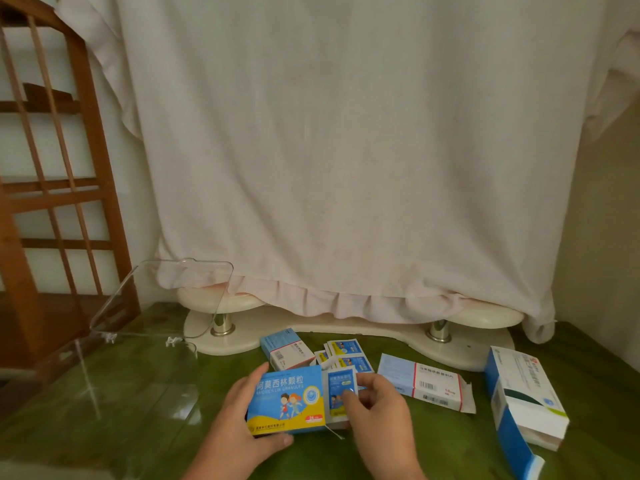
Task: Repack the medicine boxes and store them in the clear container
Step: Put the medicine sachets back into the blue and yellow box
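– Boxes first: which one is being held?

– A blue-and-yellow medicine box point(287, 400) is gripped by the left hand point(242, 420), with the thumb curled under its near edge and the fingers wrapped over its far edge. It is held just above the green tabletop point(166, 431), and its right end is open.

– And what is seen at that open end?

– A blue sachet point(341, 386) is pinched between the thumb and fingertips of the right hand point(377, 407), right at the mouth of the box. How far inside it sits cannot be told.

– Are more sachets to be found?

– Several loose sachets point(349, 355) are spread on the tabletop just behind the hands, beside a small blue-and-white box point(285, 348) whose ends are closed.

– What is laid to the right?

– A flat white box point(426, 386) is lying with its right flap open, and a large white-and-blue box point(523, 400) is set further right, its near end opened. Their contents cannot be made out.

– Where is the clear container point(138, 368) placed?

– It is placed at the left of the tabletop, well apart from the boxes, with its lid point(166, 299) raised.
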`<action>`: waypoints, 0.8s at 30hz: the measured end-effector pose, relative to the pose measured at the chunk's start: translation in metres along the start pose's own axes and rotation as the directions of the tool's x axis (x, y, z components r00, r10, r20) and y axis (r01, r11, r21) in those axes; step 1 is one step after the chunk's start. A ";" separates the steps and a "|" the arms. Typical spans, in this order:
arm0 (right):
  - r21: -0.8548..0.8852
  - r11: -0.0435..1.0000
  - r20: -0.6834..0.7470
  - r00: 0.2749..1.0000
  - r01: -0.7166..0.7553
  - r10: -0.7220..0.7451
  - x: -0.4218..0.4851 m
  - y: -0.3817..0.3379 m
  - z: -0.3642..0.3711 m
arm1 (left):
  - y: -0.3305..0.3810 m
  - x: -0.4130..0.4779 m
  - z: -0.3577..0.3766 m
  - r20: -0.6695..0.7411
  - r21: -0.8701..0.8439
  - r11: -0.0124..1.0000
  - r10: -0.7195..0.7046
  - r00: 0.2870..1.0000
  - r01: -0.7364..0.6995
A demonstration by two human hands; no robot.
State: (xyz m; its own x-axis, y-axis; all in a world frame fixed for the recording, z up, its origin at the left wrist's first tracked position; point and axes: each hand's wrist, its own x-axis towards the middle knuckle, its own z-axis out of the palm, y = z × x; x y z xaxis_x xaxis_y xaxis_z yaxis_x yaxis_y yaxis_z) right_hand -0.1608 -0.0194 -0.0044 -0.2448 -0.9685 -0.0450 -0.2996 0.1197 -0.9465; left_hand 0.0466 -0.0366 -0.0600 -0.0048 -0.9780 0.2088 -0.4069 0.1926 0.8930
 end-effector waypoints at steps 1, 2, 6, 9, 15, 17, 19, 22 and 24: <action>-0.010 1.000 -0.010 1.000 -0.007 0.006 0.000 0.000 0.004 | 0.001 0.000 0.000 0.003 0.001 1.000 -0.001 1.000 0.001; -0.018 1.000 -0.021 1.000 -0.013 0.012 0.000 -0.001 0.007 | 0.001 0.000 0.000 0.005 0.006 1.000 -0.002 1.000 0.002; -0.094 0.995 -0.021 1.000 -0.012 0.010 -0.001 -0.004 0.016 | 0.003 0.001 -0.001 0.009 0.015 1.000 -0.009 1.000 0.009; -0.146 0.989 0.008 1.000 -0.001 0.003 -0.001 -0.004 0.019 | 0.003 0.001 -0.001 0.013 0.018 1.000 -0.003 1.000 0.003; -0.169 0.985 0.052 0.998 -0.018 0.027 0.003 -0.001 0.020 | -0.001 0.001 -0.002 0.026 0.028 0.999 0.017 1.000 -0.017; -0.187 0.982 0.070 0.997 -0.006 0.020 0.004 0.001 0.020 | 0.000 0.002 -0.002 0.029 0.029 0.999 0.023 0.999 -0.024; -0.214 0.977 0.087 0.996 0.017 0.002 0.004 0.003 0.020 | 0.000 0.002 -0.002 0.033 0.034 0.999 0.025 0.999 -0.026; -0.285 0.957 0.125 0.992 0.049 -0.013 0.002 0.004 0.020 | 0.002 0.002 -0.002 0.034 0.039 0.999 0.022 0.999 -0.023; -0.308 0.949 0.151 0.988 0.068 -0.022 0.002 0.004 0.020 | 0.002 0.001 -0.002 0.033 0.044 0.999 0.017 0.999 -0.018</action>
State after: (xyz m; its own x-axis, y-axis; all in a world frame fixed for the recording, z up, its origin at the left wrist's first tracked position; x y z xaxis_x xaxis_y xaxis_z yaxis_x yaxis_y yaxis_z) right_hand -0.1439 -0.0252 -0.0143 -0.0959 -0.9928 -0.0718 -0.5848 0.1145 -0.8031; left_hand 0.0472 -0.0372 -0.0570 -0.0421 -0.9767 0.2105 -0.4465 0.2068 0.8706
